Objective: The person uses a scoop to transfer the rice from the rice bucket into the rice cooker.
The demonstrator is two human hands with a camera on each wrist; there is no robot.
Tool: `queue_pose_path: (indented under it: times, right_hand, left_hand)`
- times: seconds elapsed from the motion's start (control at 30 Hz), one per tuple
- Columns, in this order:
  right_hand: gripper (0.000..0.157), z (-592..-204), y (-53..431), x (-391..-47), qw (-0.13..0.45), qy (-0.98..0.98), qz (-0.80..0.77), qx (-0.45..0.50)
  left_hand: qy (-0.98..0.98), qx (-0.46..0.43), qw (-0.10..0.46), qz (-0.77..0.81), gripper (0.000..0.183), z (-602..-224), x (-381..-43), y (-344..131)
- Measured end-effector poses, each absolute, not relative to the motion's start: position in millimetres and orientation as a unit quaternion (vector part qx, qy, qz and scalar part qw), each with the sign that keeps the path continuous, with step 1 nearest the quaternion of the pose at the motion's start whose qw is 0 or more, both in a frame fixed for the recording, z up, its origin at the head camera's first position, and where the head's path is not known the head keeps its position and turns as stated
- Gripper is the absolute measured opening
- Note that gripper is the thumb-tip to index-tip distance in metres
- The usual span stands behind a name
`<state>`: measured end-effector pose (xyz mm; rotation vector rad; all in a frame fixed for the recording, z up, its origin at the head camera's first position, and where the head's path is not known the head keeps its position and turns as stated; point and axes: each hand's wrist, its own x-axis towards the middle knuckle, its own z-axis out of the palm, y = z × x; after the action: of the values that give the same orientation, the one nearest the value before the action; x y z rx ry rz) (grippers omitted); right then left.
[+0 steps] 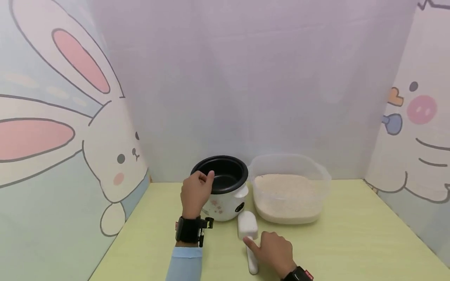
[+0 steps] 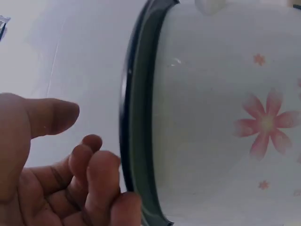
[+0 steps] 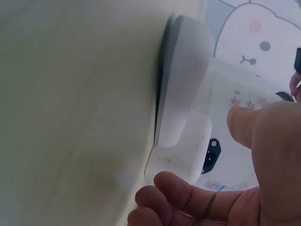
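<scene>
A white rice cooker (image 1: 225, 208) with pink flowers and a black inner pot (image 1: 226, 177) stands on the table. My left hand (image 1: 197, 193) is at the pot's near left rim. In the left wrist view its thumb is apart from its loosely bent fingers, which lie close to the dark rim (image 2: 126, 113); whether they touch it I cannot tell. A white scoop (image 1: 247, 222) lies on the table before the cooker, its handle (image 1: 252, 261) toward me. Beside the handle is my right hand (image 1: 275, 251), thumb and fingers spread apart around empty space in the right wrist view.
To the right of the cooker stands a clear plastic tub (image 1: 325, 179) part filled with pale, rice-like grains (image 1: 284, 191). A plain curtain (image 1: 246, 78) hangs behind the table (image 1: 351, 242). Panels with cartoon animals flank both sides.
</scene>
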<state>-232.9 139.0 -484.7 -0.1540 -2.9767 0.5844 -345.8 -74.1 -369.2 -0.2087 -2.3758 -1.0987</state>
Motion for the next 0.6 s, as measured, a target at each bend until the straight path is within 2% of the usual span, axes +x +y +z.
queue_pose_path:
  times: [0.13, 0.37, 0.5, 0.6]
  right_hand:
    - [0.069, -484.9, 132.0, -230.2, 0.058, -0.979, 0.190, -0.040]
    - [0.063, -486.9, 119.3, -226.8, 0.075, -0.979, 0.190, -0.019]
    - [0.060, -486.7, 118.0, -227.2, 0.063, -0.980, 0.189, -0.010]
    - [0.056, -487.8, 118.1, -228.0, 0.049, -0.980, 0.192, -0.009]
  left_hand:
    - [-0.863, -0.037, 0.283, -0.417, 0.036, -370.6, -361.2, -73.8]
    - [-0.834, -0.034, 0.321, -0.447, 0.030, -381.5, -382.2, -89.1]
    - [-0.829, -0.010, 0.311, -0.465, 0.032, -388.8, -394.9, -97.7]
    - [-0.832, 0.021, 0.279, -0.479, 0.045, -394.3, -401.2, -101.9]
